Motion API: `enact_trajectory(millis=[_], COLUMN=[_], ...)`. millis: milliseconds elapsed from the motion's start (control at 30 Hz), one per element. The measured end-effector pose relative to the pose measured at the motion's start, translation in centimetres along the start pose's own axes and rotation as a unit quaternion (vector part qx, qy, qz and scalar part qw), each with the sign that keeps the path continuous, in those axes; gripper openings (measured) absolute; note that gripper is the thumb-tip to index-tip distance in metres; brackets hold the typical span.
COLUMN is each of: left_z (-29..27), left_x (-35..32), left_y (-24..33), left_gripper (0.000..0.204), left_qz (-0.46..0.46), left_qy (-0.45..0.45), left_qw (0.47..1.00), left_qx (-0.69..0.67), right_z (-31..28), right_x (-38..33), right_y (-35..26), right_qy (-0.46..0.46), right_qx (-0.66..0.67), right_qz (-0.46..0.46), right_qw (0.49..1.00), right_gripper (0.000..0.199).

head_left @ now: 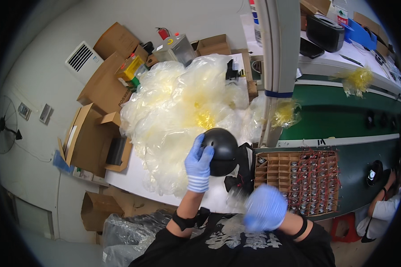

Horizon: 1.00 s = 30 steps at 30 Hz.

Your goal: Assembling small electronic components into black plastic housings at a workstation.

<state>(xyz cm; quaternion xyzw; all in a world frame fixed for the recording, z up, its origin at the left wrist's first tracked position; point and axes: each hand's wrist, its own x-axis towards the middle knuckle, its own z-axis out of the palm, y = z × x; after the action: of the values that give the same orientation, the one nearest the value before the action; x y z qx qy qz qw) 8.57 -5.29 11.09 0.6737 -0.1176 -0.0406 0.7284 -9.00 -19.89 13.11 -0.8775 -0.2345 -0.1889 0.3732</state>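
A pale-walled workroom curves around a white table (124,179), its top mostly hidden from me under a heap of clear, yellow-tinted plastic bags (169,120). In the view I get from the head camera, the blue-gloved left hand (199,163) has its thumb and fingers part-curled against the left side of a black rounded shell (224,149), holding it at the table's near right part; the fingers' far side and the shell's underside are out of my sight. The right hand (266,208), also gloved, is a blur near the shell's lower right; I cannot tell how far its fingers are open or whether they grip anything. A smeared clear patch (237,199) beside it is perhaps plastic film. Just right of the shell lies a dark strap-like piece (242,165), partly covered. Beyond it, a divided cardboard tray (272,171) carries small metallic parts and red wires, its near left corner hidden behind the right hand. A grey post (278,58) interrupts the green work surface (329,109) behind. At right, another person's arm (382,193) is cut off by the dark rim.
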Motion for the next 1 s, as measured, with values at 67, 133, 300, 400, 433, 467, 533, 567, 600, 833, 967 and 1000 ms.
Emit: enact_trajectory(millis=[67,133,300,400,433,467,533,567,600,833,967,1000], left_z=[-1.0,-1.1,-3.0,-3.0,-3.0,-3.1,-3.0,-2.8,-2.5,-3.7,-3.5,-3.1], left_x=[-0.5,-0.9,-1.4,-1.5,-1.5,-1.5,-1.7,-1.7,-1.8,-2.0,-2.8,-3.1], left_y=[-0.4,0.0,-1.1,-1.4,-1.4,-1.2,-0.9,-0.7,-0.4,0.0,1.1,1.9], left_gripper=[0.052,0.052,0.054,0.054,0.054,0.054,0.055,0.055,0.055,0.056,0.062,0.063], left_qz=[0.018,0.034,-0.005,0.02,0.019,0.013,0.008,0.007,0.007,-0.027,-0.115,-0.158], left_qy=[-0.001,0.004,0.003,0.019,0.023,0.022,0.023,0.02,0.015,-0.059,-0.197,-0.26], left_qw=[1.0,0.999,1.0,1.0,0.999,1.0,1.0,1.0,1.0,0.998,0.97,0.945], left_qx=[-0.001,-0.032,0.017,0.012,0.012,0.013,0.012,0.009,0.007,-0.005,-0.087,-0.122], right_z=[0.4,-1.5,-3.7,-4.5,-4.6,-4.7,-4.4,-3.9,-3.7,-2.8,-4.8,-4.3], right_x=[1.4,0.9,-0.8,0.6,1.4,2.2,2.8,2.5,2.2,2.2,3.6,4.6], right_y=[2.8,6.0,14.5,16.9,17.9,18.3,18.3,18.4,18.4,10.0,5.7,4.8], right_qy=[0.365,0.417,0.456,0.461,0.476,0.491,0.502,0.516,0.529,0.415,-0.013,-0.068], right_qx=[0.21,0.384,0.538,0.563,0.562,0.56,0.546,0.56,0.573,0.485,0.116,0.036], right_qz=[0.162,0.334,0.364,0.397,0.388,0.378,0.381,0.337,0.291,0.166,0.031,-0.007], right_qw=[0.892,0.753,0.608,0.56,0.554,0.549,0.553,0.554,0.554,0.752,0.993,0.997], right_gripper=[0.005,0.016,0.019,0.016,0.015,0.013,0.016,0.018,0.021,0.051,0.099,0.109])
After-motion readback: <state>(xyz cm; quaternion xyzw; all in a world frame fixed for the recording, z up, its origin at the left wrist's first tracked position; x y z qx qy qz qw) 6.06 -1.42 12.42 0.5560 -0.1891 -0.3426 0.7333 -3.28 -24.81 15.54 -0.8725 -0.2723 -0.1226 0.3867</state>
